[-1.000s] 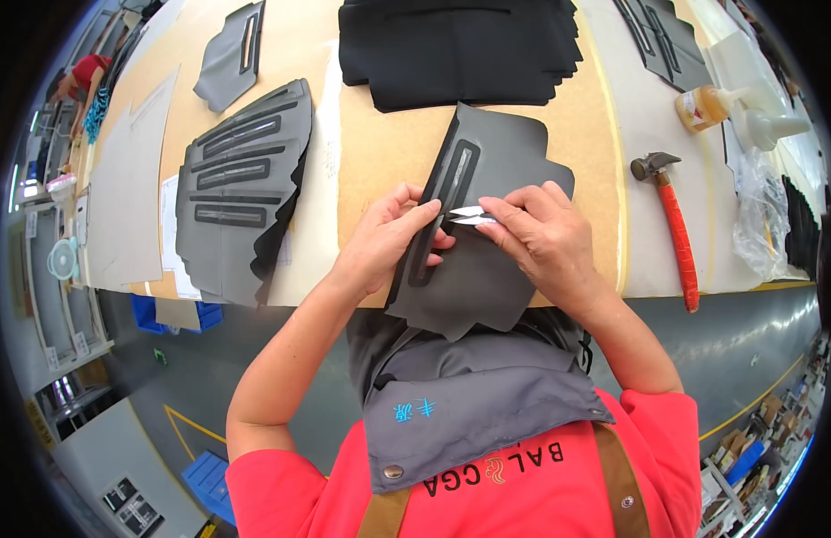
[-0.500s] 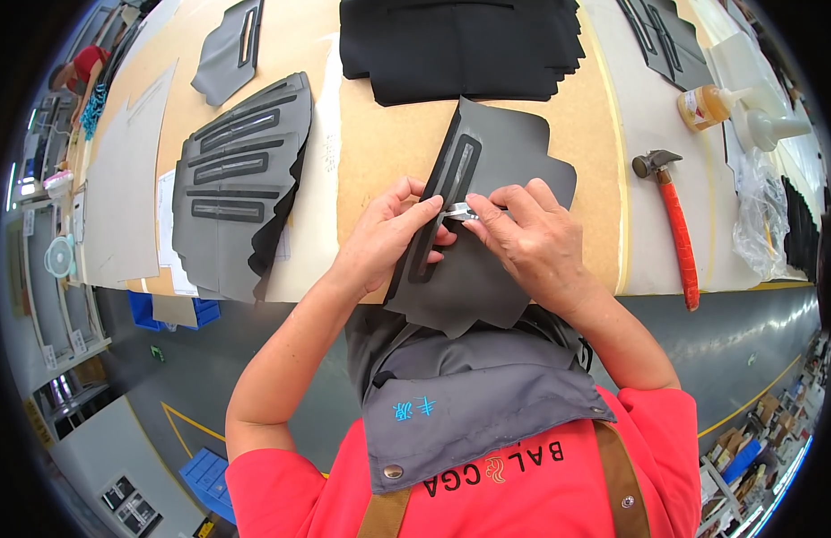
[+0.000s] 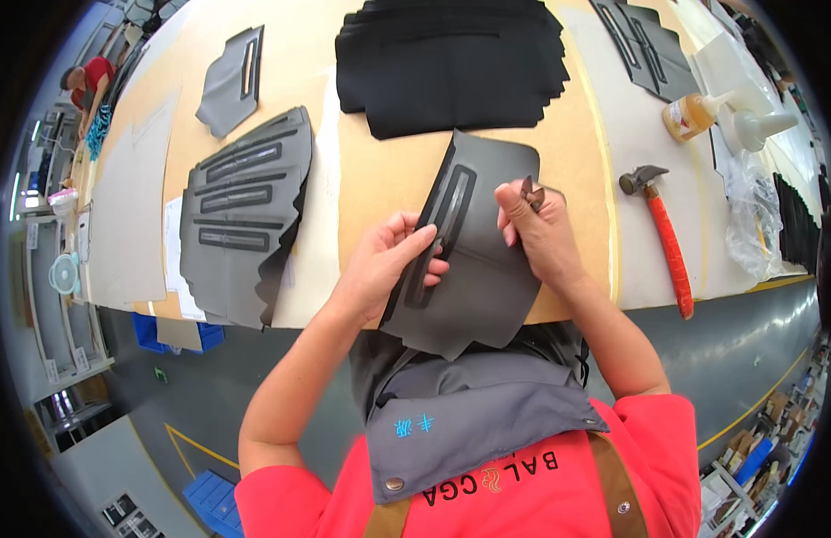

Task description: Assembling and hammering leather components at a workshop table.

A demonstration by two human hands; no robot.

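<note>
Bright light leaves glare on the floor (image 3: 720, 359).

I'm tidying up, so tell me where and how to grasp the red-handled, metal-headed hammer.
Grip the hammer by its long red handle, near the lower end, ideally from the near side: it points that way, apparently jutting past the pale table, metal head farthest.

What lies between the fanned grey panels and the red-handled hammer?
Head view: the slotted grey panel, the left hand gripping it, and the right hand holding snips.
</note>
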